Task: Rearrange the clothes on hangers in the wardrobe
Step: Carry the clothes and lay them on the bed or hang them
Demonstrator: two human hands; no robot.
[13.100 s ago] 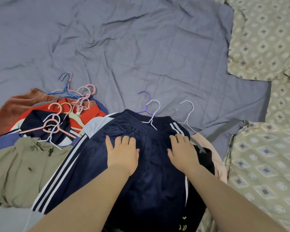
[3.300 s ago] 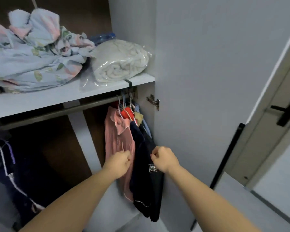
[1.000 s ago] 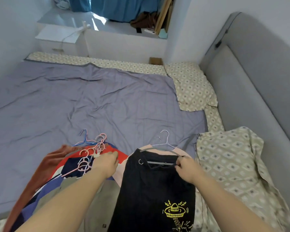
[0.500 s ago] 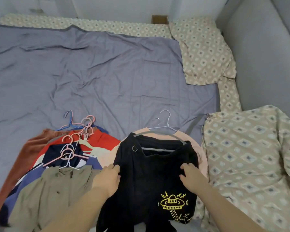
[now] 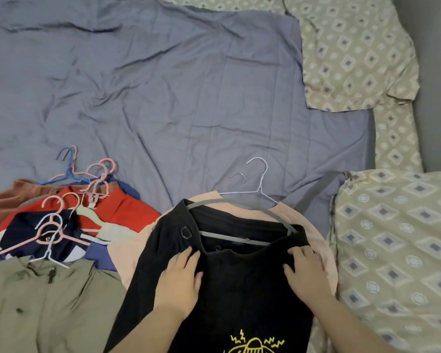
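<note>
Hands flat, fingers spread: your left hand [image 5: 180, 281] and right hand [image 5: 306, 271] press the black garment [image 5: 239, 289] on its grey hanger [image 5: 242, 203] against the bed [image 5: 163, 98].

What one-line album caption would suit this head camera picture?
Both hands, left and right, rest flat on a black garment on its grey hanger, atop the bedspread.

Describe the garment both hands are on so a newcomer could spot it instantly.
Start at the grey quilt covering the bed; two clothes piles lie at its near edge. On top of the right pile, over a peach garment, is the black garment, the only one with a yellow cartoon print and a grey hanger.
</note>
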